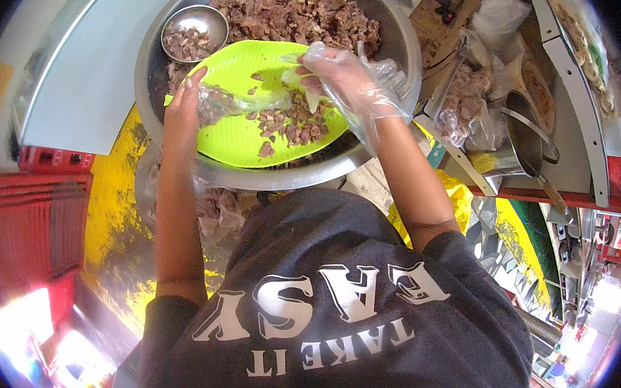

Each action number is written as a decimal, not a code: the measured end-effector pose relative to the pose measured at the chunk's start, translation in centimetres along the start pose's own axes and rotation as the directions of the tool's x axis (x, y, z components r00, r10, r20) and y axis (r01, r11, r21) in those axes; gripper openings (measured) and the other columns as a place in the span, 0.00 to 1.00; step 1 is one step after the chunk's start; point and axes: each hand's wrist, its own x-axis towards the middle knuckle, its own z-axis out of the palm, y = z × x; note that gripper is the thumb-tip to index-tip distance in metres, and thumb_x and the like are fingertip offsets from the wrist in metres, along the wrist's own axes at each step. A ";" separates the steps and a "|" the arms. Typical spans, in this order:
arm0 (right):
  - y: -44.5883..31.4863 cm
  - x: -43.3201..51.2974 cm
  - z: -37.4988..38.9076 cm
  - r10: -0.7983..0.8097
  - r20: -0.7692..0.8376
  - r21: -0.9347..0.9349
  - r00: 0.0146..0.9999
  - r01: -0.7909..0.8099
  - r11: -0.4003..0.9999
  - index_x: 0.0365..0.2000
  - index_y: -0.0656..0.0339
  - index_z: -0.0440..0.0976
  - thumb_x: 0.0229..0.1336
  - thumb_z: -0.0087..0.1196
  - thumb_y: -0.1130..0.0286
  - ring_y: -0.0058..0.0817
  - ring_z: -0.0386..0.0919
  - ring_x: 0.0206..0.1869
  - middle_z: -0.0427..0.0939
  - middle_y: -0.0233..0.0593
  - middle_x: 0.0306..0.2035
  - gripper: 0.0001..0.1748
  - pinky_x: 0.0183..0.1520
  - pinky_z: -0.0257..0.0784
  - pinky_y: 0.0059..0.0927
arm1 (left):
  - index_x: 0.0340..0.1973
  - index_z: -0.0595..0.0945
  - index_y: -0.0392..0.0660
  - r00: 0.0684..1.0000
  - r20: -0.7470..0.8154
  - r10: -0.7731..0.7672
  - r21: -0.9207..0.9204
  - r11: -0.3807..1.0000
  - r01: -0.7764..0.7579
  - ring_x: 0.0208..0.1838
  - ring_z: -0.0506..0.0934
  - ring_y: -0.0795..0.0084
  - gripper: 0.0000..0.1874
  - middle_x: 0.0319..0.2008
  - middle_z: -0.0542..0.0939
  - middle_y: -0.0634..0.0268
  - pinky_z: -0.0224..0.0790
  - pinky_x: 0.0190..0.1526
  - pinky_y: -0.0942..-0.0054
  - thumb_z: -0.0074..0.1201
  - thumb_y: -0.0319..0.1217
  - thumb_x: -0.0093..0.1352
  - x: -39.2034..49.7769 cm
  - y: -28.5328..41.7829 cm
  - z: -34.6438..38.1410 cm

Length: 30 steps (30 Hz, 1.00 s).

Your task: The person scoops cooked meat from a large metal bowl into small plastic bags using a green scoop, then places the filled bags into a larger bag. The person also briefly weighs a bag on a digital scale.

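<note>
My left hand (183,104) is bare and grips a small clear plastic bag (216,107) with chopped meat inside, at the left rim of a lime-green leaf-shaped plate (226,146). The bag's loose end stretches rightward across the plate. Over the plate's right side is my right hand (339,73), in a loose clear plastic glove, its fingers bent. Whether those fingers hold anything is unclear. Below them lies a heap of chopped meat pieces (294,124), with a few scattered bits. The plate rests on a large metal basin (150,80).
More cooked meat (303,10) fills the basin's far side. A steel bowl (196,15) with meat pieces sits inside at left. On the right are bagged meat (463,99) and a metal pot (520,139). A red plastic crate (24,220) stands at left.
</note>
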 end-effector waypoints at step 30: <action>1.9 -6.9 -5.0 -0.046 0.035 -0.614 0.998 0.058 0.787 0.41 0.61 0.76 0.55 0.53 0.67 0.21 0.74 0.38 0.79 0.35 0.35 0.14 0.46 0.68 0.26 | 0.37 0.80 0.47 0.682 0.456 0.571 0.530 0.441 -0.724 0.29 0.76 0.59 0.11 0.24 0.78 0.58 0.67 0.33 0.67 0.53 0.40 0.65 4.5 13.3 0.9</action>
